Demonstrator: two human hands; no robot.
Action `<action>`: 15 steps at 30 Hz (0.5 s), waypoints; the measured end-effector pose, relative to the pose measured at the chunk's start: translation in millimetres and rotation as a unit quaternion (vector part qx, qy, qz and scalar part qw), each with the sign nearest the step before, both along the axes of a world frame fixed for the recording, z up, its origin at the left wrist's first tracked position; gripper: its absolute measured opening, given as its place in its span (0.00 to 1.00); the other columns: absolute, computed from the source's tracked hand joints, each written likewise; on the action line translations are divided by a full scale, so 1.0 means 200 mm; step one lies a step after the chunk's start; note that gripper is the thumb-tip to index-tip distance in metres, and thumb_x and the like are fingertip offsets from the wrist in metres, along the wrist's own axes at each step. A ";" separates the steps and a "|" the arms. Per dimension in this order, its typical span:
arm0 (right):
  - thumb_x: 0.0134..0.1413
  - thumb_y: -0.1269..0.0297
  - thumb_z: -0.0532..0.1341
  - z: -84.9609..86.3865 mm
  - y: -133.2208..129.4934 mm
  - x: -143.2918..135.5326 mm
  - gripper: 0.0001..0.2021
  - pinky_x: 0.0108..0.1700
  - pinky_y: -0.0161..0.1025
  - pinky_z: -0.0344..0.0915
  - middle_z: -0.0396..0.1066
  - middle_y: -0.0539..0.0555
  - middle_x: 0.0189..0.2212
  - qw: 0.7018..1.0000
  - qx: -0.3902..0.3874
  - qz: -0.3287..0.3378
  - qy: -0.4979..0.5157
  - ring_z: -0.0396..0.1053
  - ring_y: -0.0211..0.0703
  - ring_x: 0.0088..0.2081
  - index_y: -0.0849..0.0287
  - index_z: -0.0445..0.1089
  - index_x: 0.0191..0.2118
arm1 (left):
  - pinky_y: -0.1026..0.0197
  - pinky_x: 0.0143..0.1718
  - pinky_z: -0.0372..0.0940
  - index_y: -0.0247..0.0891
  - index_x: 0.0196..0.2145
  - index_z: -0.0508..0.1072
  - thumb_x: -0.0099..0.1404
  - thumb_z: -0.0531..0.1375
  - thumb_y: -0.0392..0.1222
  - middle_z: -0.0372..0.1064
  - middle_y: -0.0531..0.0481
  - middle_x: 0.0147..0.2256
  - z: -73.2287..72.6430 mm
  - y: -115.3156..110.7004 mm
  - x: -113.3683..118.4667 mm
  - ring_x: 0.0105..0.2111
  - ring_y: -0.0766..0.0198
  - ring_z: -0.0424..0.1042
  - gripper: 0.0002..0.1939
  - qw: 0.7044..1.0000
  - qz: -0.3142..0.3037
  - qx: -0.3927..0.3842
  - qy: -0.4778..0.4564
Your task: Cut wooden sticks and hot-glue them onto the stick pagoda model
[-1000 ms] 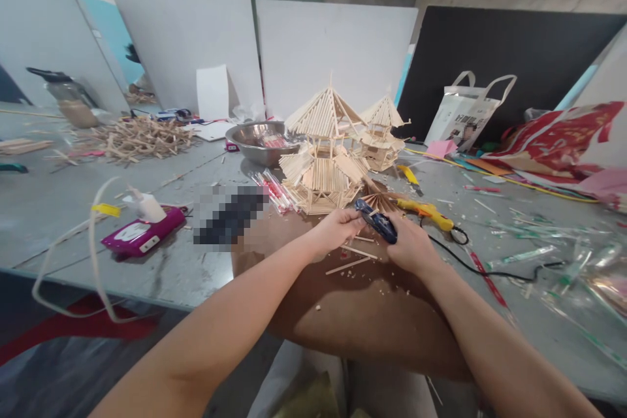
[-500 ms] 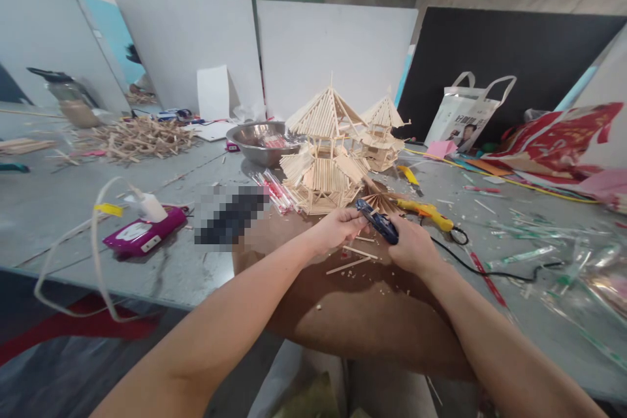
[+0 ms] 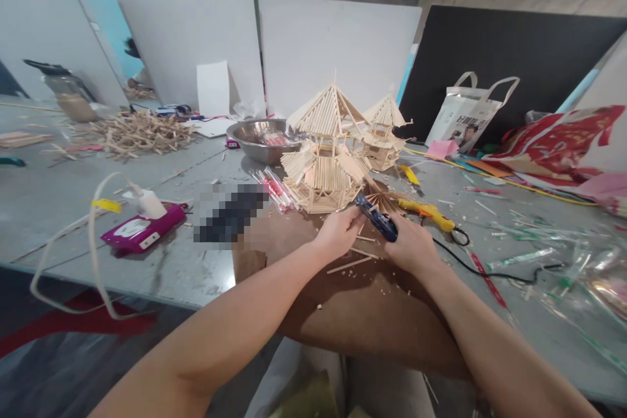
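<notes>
My right hand (image 3: pixel 415 243) is wrapped round a dark blue pliers-like hand tool (image 3: pixel 376 219), whose far end points up and left. Beside that end, my left hand (image 3: pixel 339 232) is closed in a pinch; what lies between its fingers is hidden or too small to make out. Just beyond both hands stands a model pavilion (image 3: pixel 327 173) of pale wooden sticks, with a tiered roof. Loose sticks (image 3: pixel 350 265) and small chips lie on the brown sheet (image 3: pixel 372 320) under my hands. A folded brown paper fan (image 3: pixel 379 199) sits behind the tool.
A second stick pavilion (image 3: pixel 385 117) stands behind the first, near a metal bowl (image 3: pixel 255 144). A yellow glue gun (image 3: pixel 431 214) with a black cord lies at right, by clear plastic wrappers (image 3: pixel 573 274). At left are a purple power strip (image 3: pixel 144 228) and a stick pile (image 3: pixel 142 134).
My left hand has shifted slightly, its fingers drawn closer to the tool's far end. The right hand keeps its hold, and the view has tilted a little.
</notes>
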State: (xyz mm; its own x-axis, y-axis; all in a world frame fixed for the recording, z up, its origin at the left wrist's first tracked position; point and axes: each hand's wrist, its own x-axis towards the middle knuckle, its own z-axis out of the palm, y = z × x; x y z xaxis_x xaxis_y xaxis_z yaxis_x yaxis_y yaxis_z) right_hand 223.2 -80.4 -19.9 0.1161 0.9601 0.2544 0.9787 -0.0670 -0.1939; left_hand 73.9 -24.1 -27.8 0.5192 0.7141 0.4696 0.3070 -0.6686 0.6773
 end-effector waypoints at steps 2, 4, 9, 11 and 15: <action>0.39 0.66 0.53 -0.01 0.00 0.00 0.13 0.29 0.36 0.51 0.69 0.54 0.32 1.000 0.006 0.007 0.008 0.66 0.46 0.33 0.57 0.62 0.36 | 0.66 0.27 0.55 0.34 0.32 0.69 0.60 0.45 0.45 0.61 0.52 0.22 0.01 0.01 0.00 0.25 0.68 0.59 0.16 1.000 -0.021 -0.011 -0.007; 0.39 0.68 0.53 -0.01 0.00 0.01 0.15 0.30 0.36 0.52 0.68 0.55 0.33 1.000 0.014 0.021 0.018 0.65 0.46 0.35 0.57 0.61 0.38 | 0.67 0.26 0.54 0.33 0.29 0.68 0.60 0.47 0.44 0.58 0.54 0.21 0.02 0.01 0.00 0.24 0.69 0.57 0.14 0.998 -0.048 -0.031 -0.017; 0.38 0.69 0.53 -0.02 0.01 0.03 0.17 0.34 0.37 0.55 0.67 0.55 0.36 0.997 0.015 0.054 0.054 0.64 0.47 0.38 0.58 0.61 0.41 | 0.69 0.19 0.48 0.33 0.23 0.65 0.57 0.50 0.43 0.49 0.58 0.16 0.05 0.00 -0.01 0.18 0.74 0.49 0.12 0.981 -0.106 -0.153 -0.048; 0.37 0.71 0.53 -0.02 0.01 0.04 0.19 0.36 0.37 0.55 0.67 0.56 0.37 0.995 0.017 0.069 0.065 0.64 0.47 0.39 0.59 0.60 0.42 | 0.69 0.17 0.45 0.33 0.22 0.63 0.57 0.51 0.46 0.47 0.59 0.14 0.05 -0.01 -0.02 0.15 0.75 0.47 0.13 0.963 -0.129 -0.227 -0.061; 0.36 0.71 0.54 -0.03 0.01 0.04 0.20 0.37 0.38 0.55 0.67 0.57 0.37 0.995 0.016 0.079 0.058 0.63 0.48 0.40 0.59 0.60 0.42 | 0.69 0.13 0.38 0.34 0.22 0.63 0.55 0.52 0.50 0.45 0.61 0.12 0.07 -0.01 -0.04 0.11 0.77 0.41 0.15 0.912 -0.176 -0.359 -0.084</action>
